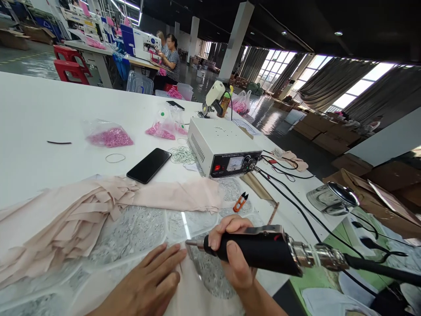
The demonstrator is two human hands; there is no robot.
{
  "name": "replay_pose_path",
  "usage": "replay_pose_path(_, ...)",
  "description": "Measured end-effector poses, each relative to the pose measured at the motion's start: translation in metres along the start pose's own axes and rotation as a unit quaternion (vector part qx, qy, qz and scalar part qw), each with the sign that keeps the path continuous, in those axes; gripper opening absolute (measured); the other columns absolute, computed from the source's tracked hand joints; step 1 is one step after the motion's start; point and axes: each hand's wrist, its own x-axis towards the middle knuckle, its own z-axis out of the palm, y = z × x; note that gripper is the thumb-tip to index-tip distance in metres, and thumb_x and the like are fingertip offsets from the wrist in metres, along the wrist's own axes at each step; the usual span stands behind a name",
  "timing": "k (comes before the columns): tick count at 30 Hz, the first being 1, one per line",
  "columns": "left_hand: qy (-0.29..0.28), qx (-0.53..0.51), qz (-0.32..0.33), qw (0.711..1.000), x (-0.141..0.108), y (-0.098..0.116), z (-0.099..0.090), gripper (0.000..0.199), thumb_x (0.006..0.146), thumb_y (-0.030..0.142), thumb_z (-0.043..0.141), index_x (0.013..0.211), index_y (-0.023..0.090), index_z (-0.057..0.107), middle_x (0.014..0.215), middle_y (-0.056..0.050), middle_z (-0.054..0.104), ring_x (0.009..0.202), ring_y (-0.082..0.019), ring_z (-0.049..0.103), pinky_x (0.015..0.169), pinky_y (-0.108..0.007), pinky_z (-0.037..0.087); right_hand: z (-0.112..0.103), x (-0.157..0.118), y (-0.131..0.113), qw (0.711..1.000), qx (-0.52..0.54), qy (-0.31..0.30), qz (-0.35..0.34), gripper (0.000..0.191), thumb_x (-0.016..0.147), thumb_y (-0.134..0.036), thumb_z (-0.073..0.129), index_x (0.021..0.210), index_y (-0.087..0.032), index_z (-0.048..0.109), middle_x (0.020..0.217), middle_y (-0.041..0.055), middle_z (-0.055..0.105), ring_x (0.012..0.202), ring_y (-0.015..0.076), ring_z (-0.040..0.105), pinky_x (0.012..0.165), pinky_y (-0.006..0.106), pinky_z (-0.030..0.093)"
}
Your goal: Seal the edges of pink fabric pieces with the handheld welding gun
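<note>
Left hand (148, 285) presses flat, released, on fabric (197, 294); right hand (230, 254) grasps the black tool (259, 252), tip near left fingertips.

The handheld tool (259, 252) has a matt black grip and shiny metal collar. Pale pink cloth strips (66, 219) look soft and matt. The phone (149, 165) is glossy black; the control box (223, 147) is smooth white-painted metal.
</note>
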Motion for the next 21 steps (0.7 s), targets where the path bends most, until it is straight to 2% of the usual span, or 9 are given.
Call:
replay_pose_path(5, -0.011, 0.026, 0.026, 0.999, -0.003, -0.002, -0.002, 0.027, 0.100, 0.005, 0.048, 0.117, 0.018, 0.065, 0.142, -0.008, 0.067, 0.141, -0.017, 0.055, 0.124, -0.033, 0.033, -0.004, 0.004, -0.010, 0.998, 0.031, 0.062, -0.004, 0.015, 0.093, -0.041, 0.068, 0.097, -0.028, 0.062, 0.086, -0.0018, 0.057, 0.053, 0.0111, 0.059, 0.052, 0.030, 0.055)
replay_pose_path(11, -0.046, 0.083, 0.027, 0.995, -0.002, -0.006, -0.009, 0.040, 0.111, 0.030, 0.044, 0.146, 0.014, 0.054, 0.146, -0.008, 0.064, 0.133, -0.017, 0.062, 0.116, -0.028, 0.042, -0.017, -0.006, -0.020, 0.995, 0.087, 0.040, 0.036, 0.013, 0.092, -0.038, 0.068, 0.098, -0.027, 0.065, 0.088, -0.0007, 0.059, 0.052, 0.0091, 0.059, 0.054, 0.028, 0.053)
replay_pose_path(15, -0.071, 0.100, 0.042, 0.992, 0.001, -0.005, -0.009, 0.042, 0.111, 0.036, 0.047, 0.147, 0.015, 0.056, 0.146, -0.008, 0.063, 0.132, -0.020, 0.063, 0.114, -0.029, 0.045, -0.018, -0.016, -0.012, 0.990, 0.124, 0.059, 0.031, 0.012, 0.093, -0.036, 0.066, 0.100, -0.026, 0.064, 0.089, 0.0002, 0.061, 0.050, 0.0082, 0.057, 0.052, 0.027, 0.050)
replay_pose_path(18, -0.075, 0.122, 0.058, 0.988, 0.002, -0.004, -0.008, 0.043, 0.110, 0.040, 0.049, 0.144, 0.016, 0.059, 0.148, -0.008, 0.062, 0.133, -0.021, 0.062, 0.113, -0.029, 0.045, -0.018, -0.018, -0.010, 0.989, 0.136, 0.044, 0.032, 0.013, 0.094, -0.037, 0.066, 0.103, -0.027, 0.064, 0.090, 0.0003, 0.060, 0.049, 0.0072, 0.054, 0.050, 0.026, 0.047)
replay_pose_path(21, -0.079, 0.132, 0.070, 0.985, 0.004, -0.004, -0.006, 0.042, 0.110, 0.041, 0.049, 0.141, 0.015, 0.062, 0.148, -0.008, 0.061, 0.132, -0.022, 0.063, 0.113, -0.031, 0.045, -0.020, -0.015, -0.019, 0.988, 0.146, 0.016, 0.056, 0.013, 0.094, -0.037, 0.068, 0.103, -0.029, 0.064, 0.091, -0.0005, 0.060, 0.051, 0.0062, 0.055, 0.052, 0.025, 0.048)
